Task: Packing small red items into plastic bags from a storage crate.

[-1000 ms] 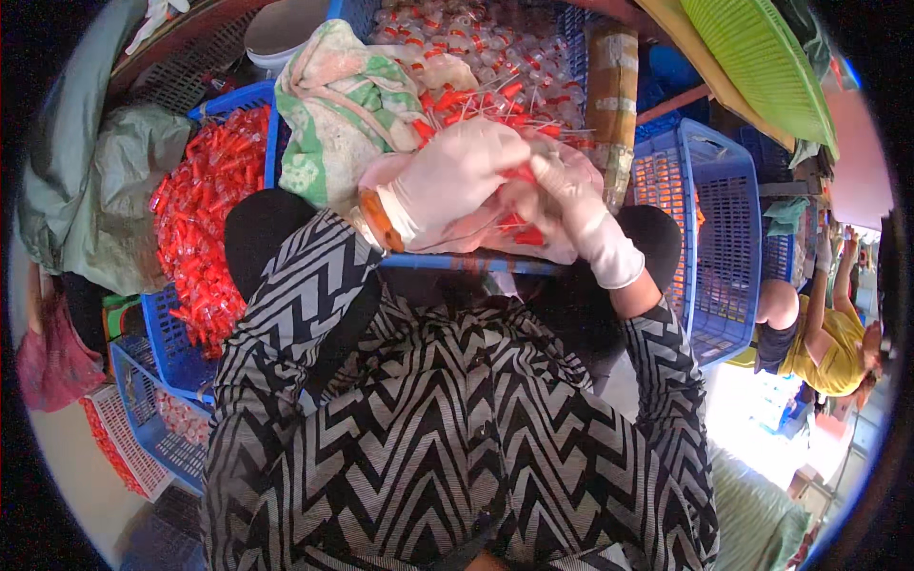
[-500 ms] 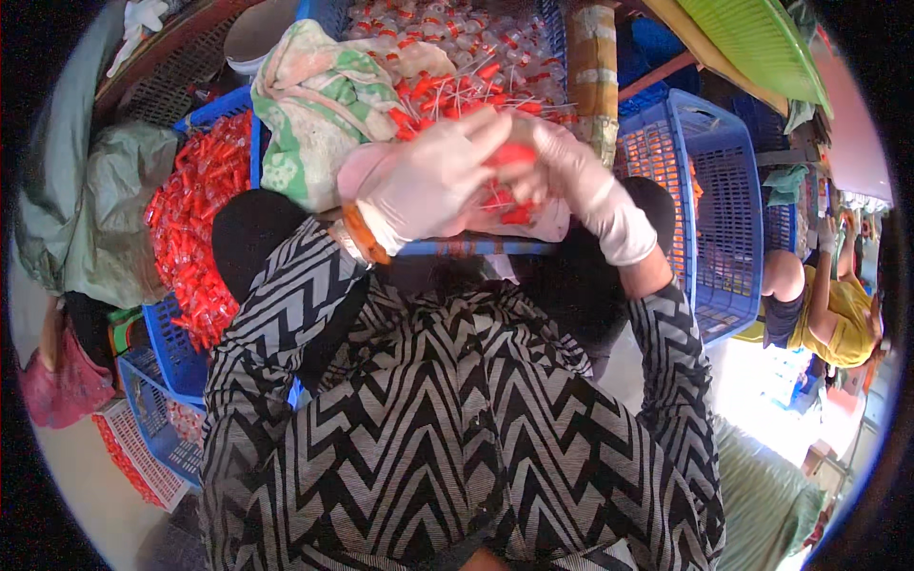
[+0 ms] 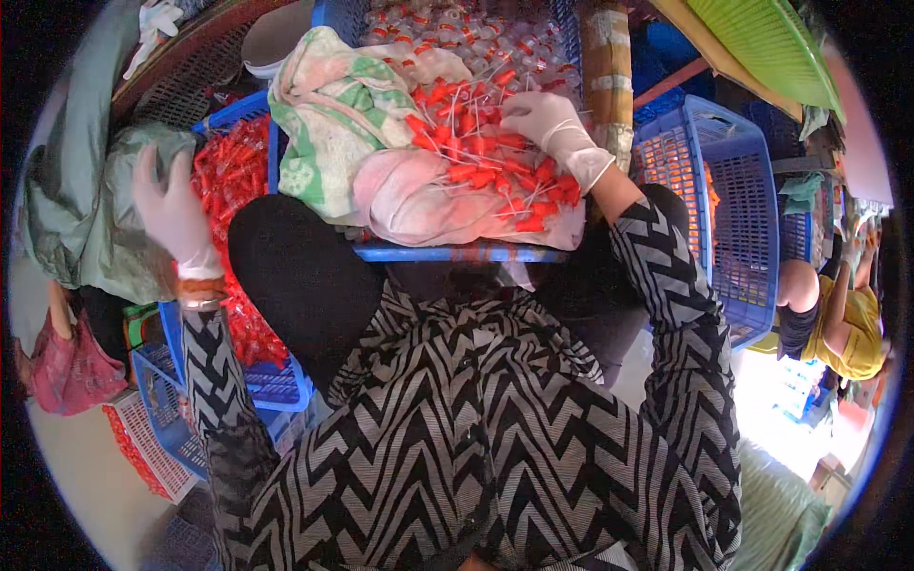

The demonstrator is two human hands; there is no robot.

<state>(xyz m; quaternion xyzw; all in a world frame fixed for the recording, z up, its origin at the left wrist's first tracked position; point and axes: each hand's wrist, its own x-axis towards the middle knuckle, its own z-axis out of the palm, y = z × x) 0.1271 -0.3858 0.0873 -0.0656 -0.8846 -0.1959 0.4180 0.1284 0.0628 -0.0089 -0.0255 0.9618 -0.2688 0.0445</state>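
1. Our right hand (image 3: 547, 119), fingers curled, rests on the red stick pieces (image 3: 495, 162) heaped in the front blue crate (image 3: 457, 252).
2. Our left hand (image 3: 171, 205), open and empty, hovers left of that crate, over the filled side crate (image 3: 228, 190); much remains.

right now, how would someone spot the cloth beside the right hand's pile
Start at the blue crate across the person's lap. On its left half lies a crumpled cloth, left of the right hand on the red stick-pieces. Its green-and-white checks with pink patches set it apart from the plain pinkish sheet under the pile.
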